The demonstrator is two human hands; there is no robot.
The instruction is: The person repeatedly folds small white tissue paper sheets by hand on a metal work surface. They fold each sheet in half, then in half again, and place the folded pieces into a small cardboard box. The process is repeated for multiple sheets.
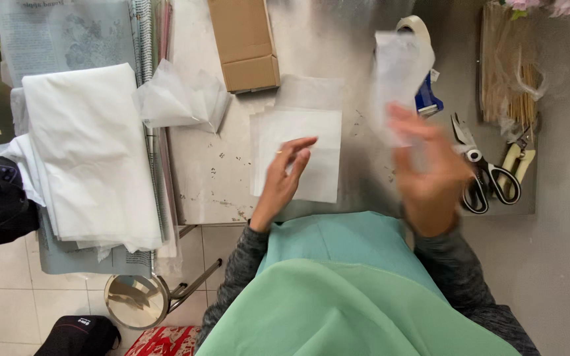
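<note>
Pinched in the right hand [430,175] is a single thin white tissue sheet [397,72], lifted off the bench [364,39] and held up toward the far right; hand and sheet are both motion-blurred, so I cannot tell exactly which fingers close the grip, only that it is clamped on the sheet's lower edge. The left hand [285,175] lies open and flat, fingers together and pointing away from the body, its grip closed on nothing, pressing lightly on the small stack of cut white sheets [305,148] in the middle of the bench.

Judging progress from the head view alone: one sheet is off the stack and in the air, while several remain under the left palm, their edges slightly fanned. A crumpled piece of tissue [179,99] lies near the stack's upper left, and a large folded pile of white paper [90,151] sits well apart at the left edge, seemingly uncut. So most of the work looks to be left.

Both forearms come up from the bottom in grey sleeves, the left bent inward, the right raised with the wrist turned out. A cardboard box [245,43] lies beyond the stack; black-handled scissors [483,181] and a tape roll [413,26] rest to the right, near the raised hand.
</note>
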